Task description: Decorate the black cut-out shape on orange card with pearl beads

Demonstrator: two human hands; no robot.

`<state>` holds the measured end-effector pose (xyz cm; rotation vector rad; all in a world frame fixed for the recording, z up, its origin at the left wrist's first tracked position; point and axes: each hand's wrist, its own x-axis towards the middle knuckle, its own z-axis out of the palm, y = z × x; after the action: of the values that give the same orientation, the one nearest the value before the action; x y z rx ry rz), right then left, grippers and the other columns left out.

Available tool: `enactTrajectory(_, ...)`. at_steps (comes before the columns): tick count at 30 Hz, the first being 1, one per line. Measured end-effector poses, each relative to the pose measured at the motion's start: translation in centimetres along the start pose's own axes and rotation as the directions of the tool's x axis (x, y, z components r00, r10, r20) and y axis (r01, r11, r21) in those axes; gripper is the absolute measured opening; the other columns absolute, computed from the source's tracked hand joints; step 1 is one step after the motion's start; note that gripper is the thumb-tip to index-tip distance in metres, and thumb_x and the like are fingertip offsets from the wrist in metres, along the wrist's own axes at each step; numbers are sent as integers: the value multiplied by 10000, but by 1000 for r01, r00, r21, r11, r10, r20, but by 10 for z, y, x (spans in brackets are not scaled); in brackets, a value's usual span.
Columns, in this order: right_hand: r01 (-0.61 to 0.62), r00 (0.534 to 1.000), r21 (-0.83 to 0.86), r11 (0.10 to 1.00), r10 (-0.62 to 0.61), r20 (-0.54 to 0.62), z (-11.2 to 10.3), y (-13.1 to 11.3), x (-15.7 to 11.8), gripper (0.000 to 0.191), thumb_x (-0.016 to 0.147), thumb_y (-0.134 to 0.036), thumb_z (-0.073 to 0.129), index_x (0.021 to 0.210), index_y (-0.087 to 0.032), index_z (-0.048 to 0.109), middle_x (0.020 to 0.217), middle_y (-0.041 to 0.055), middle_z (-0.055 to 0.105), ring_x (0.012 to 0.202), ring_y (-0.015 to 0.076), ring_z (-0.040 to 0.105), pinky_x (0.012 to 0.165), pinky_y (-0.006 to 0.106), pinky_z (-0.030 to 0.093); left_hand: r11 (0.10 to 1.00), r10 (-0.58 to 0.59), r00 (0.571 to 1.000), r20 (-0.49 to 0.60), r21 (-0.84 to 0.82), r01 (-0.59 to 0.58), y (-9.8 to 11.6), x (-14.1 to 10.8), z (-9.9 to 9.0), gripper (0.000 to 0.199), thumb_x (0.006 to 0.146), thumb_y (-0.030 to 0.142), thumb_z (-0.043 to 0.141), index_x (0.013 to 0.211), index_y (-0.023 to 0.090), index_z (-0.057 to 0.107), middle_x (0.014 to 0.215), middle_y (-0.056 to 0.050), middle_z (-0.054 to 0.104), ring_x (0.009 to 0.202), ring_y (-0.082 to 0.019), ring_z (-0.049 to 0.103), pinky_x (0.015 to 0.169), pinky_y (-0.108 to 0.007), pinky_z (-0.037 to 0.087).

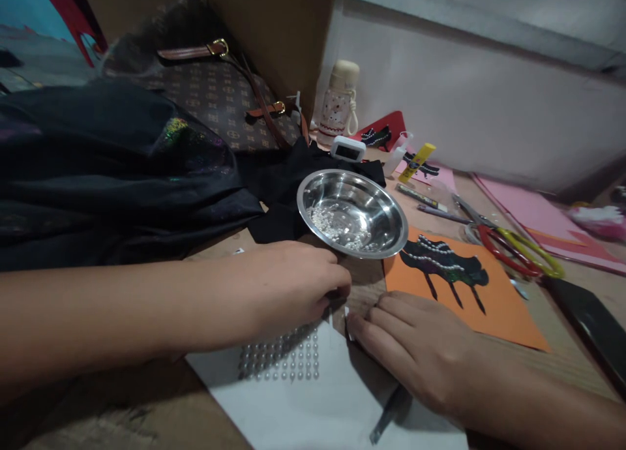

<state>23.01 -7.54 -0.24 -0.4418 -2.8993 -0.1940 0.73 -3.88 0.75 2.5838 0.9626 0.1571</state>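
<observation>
My left hand (298,284) reaches across a white sheet (274,407), its fingers curled down near the sheet's upper edge; its fingertips are hidden, so any held item cannot be made out. Rows of pearl-like beads (293,357) lie below that wrist. Close by on the right, my right hand (415,345) has its fingers bent together beside a small white strip (347,323). A dark, narrow piece (391,414) lies on the sheet under the right wrist. Beyond both hands is a metal bowl (352,213) with small pale beads and pieces in it.
An orange card (513,313) with a black beaded shape lies right of the bowl. Scissors (513,251), a yellow glue stick (417,162) and a bottle (337,104) stand or lie farther back. Black fabric (107,182) and a brown bag (210,98) fill the left.
</observation>
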Motion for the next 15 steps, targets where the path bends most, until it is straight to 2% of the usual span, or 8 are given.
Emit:
enactTrajectory(5, -12, 1000, -1, 1000, 12, 11, -3, 0, 2, 435, 1029, -83, 262, 989, -52, 695, 804, 116, 712, 691, 240, 633, 629, 393, 555, 999, -34, 999, 26, -11, 34, 3, 1, -2, 184, 825, 141, 663, 967, 231, 738, 983, -10, 738, 874, -202, 680, 720, -274, 495)
enactTrajectory(8, -4, 1000, 6, 1000, 3, 15, -4, 0, 3, 437, 1029, -79, 259, 1010, -44, 693, 821, 126, 715, 725, 245, 641, 651, 389, 552, 1000, -23, 1000, 12, -6, 23, 2, 1, -2, 181, 831, 146, 658, 952, 245, 749, 970, -8, 742, 858, -206, 680, 715, -285, 493)
enactTrajectory(15, -74, 997, 64, 995, 72, 29, -1, -2, 3, 325, 1002, -67, 362, 1027, -54, 686, 856, 126, 706, 749, 260, 632, 670, 403, 538, 999, -39, 999, 36, 20, 38, 3, 2, -2, 225, 823, 146, 666, 993, 259, 761, 992, -9, 742, 875, -207, 682, 723, -287, 489)
